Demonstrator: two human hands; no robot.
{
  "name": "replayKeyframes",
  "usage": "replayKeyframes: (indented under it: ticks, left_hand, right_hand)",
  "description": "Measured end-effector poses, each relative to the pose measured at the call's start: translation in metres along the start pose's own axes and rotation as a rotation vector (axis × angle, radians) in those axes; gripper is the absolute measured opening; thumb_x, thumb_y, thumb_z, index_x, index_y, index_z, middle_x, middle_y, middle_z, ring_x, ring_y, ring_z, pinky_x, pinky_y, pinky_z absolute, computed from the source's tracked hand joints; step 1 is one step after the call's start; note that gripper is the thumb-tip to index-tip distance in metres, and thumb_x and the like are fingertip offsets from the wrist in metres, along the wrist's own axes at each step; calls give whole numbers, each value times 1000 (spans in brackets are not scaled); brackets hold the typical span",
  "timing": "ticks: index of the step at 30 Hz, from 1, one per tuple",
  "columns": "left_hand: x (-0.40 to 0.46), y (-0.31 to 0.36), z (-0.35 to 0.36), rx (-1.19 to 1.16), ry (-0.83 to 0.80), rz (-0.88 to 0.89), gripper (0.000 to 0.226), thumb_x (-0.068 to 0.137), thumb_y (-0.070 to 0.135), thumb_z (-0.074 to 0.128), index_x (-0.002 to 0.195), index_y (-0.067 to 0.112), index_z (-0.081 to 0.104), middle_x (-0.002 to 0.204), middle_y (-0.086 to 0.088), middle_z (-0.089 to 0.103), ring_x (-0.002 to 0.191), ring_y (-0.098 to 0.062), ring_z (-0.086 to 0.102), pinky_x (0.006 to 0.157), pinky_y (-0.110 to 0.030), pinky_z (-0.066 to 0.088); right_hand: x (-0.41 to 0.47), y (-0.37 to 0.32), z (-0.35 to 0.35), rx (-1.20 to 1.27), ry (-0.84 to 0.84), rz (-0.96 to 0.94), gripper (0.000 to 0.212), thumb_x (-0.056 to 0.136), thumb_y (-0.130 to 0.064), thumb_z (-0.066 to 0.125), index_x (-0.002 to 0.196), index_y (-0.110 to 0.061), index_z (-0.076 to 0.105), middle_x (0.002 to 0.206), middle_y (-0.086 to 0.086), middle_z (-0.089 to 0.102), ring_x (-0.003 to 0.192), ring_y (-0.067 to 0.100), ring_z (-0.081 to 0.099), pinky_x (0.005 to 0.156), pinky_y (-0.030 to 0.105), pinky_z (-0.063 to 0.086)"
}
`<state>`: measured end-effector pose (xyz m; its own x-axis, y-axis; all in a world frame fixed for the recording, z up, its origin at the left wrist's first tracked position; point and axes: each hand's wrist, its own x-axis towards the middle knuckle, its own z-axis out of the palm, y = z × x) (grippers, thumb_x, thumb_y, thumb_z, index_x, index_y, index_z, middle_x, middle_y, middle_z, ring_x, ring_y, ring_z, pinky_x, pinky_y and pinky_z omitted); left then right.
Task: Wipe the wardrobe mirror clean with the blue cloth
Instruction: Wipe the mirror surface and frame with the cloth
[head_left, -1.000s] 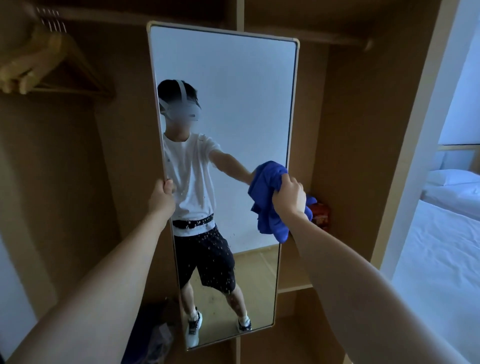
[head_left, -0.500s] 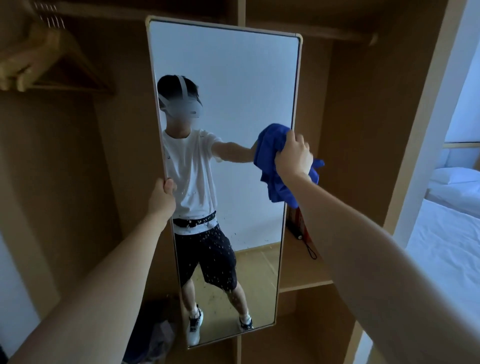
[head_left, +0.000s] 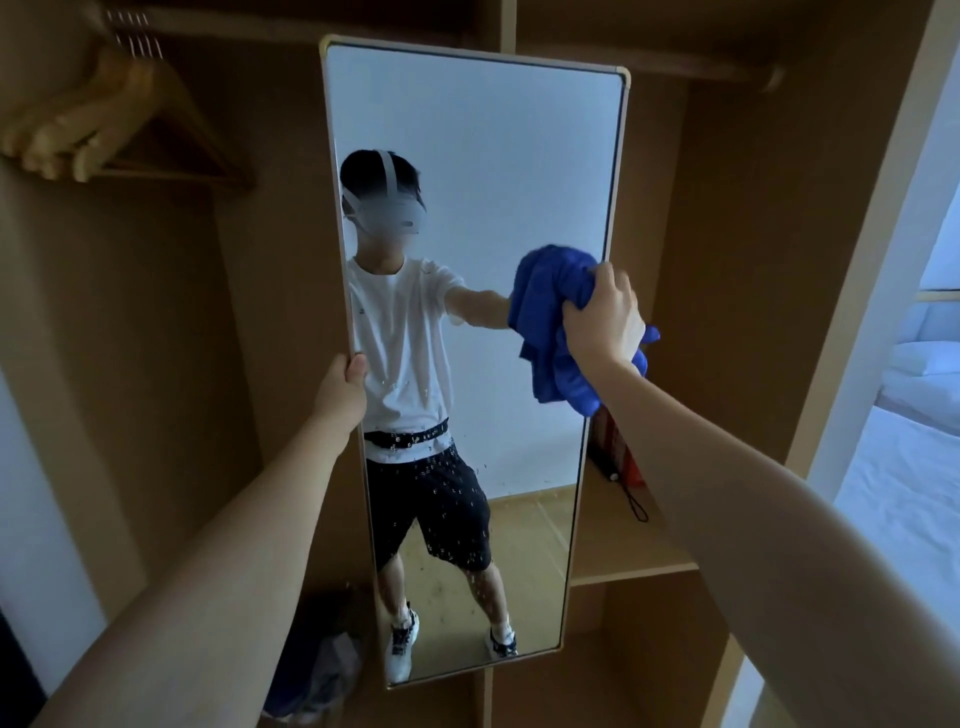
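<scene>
A tall framed mirror (head_left: 519, 171) leans upright inside an open wooden wardrobe. My left hand (head_left: 340, 389) grips its left frame edge at mid height, thumb on the front. My right hand (head_left: 605, 317) holds a bunched blue cloth (head_left: 550, 332) against the glass near the mirror's right edge, about halfway up. Water droplets speckle the lower half of the glass. The mirror reflects a person in a white shirt and dark shorts.
Wooden hangers (head_left: 78, 130) hang on a rail at the upper left. A shelf (head_left: 623, 540) behind the mirror's right side carries a red object with a black cord (head_left: 618, 457). Dark clothing (head_left: 317, 665) lies on the wardrobe floor. A white bed (head_left: 914, 467) lies to the right.
My right hand carried the cloth up the mirror's right side from lower down, then eased slightly downward. My left hand kept its grip on the frame.
</scene>
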<state>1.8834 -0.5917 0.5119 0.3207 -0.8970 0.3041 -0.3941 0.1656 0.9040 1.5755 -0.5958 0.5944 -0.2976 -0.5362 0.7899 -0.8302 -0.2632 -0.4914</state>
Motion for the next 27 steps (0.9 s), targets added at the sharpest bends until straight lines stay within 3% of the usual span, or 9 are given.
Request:
replayKeyframes:
  ticks: [3, 8, 12, 15, 18, 24, 27]
  left_hand:
    - [0, -2, 1, -15, 5, 2, 43, 106, 45, 29, 117, 11, 53, 104, 1, 57, 107, -27, 55, 82, -39, 43]
    - [-2, -1, 2, -22, 15, -18, 47, 106, 47, 29, 126, 11, 51, 124, -5, 57, 121, -28, 52, 89, -39, 39]
    - [-9, 6, 4, -31, 10, -33, 47, 106, 46, 28, 138, 15, 45, 139, -6, 51, 132, -30, 45, 96, -39, 37]
    - [-11, 7, 1, -41, 1, -41, 53, 106, 47, 28, 146, 15, 39, 148, -5, 46, 139, -31, 40, 108, -43, 34]
    - [-10, 3, -2, -57, -26, -21, 55, 105, 49, 30, 143, 12, 44, 143, -8, 50, 134, -30, 45, 110, -47, 37]
    - [-12, 4, 1, -48, -12, -27, 49, 106, 45, 29, 139, 14, 46, 138, -6, 53, 125, -23, 49, 94, -36, 37]
    - [-15, 6, 2, -58, -5, -57, 54, 106, 46, 29, 150, 14, 35, 151, -6, 42, 138, -26, 40, 107, -42, 35]
  right_hand:
    - [-5, -13, 13, -76, -92, -29, 21, 88, -11, 50, 109, -13, 52, 98, 6, 54, 85, 27, 56, 63, 41, 48]
    - [-69, 11, 50, -163, -232, -35, 30, 90, -12, 50, 120, -15, 51, 101, 8, 56, 87, 32, 58, 67, 45, 52]
    - [-69, 15, 39, -144, -355, 14, 32, 87, -21, 50, 119, -21, 53, 98, 4, 59, 82, 30, 61, 63, 36, 46]
    - [-48, -4, 20, -81, -252, 5, 22, 87, -20, 50, 109, -19, 55, 97, 3, 60, 80, 28, 59, 65, 35, 44]
    - [-20, -37, 14, -24, -120, -52, 25, 88, -16, 49, 113, -17, 52, 101, 4, 56, 81, 26, 55, 61, 36, 41]
    - [-59, -42, 60, -136, -182, -168, 28, 86, -11, 52, 113, -10, 58, 97, 8, 63, 80, 32, 61, 57, 35, 35]
    - [-98, -23, 71, -164, -246, -227, 37, 84, -9, 56, 121, -9, 60, 112, 10, 65, 86, 34, 62, 56, 33, 32]
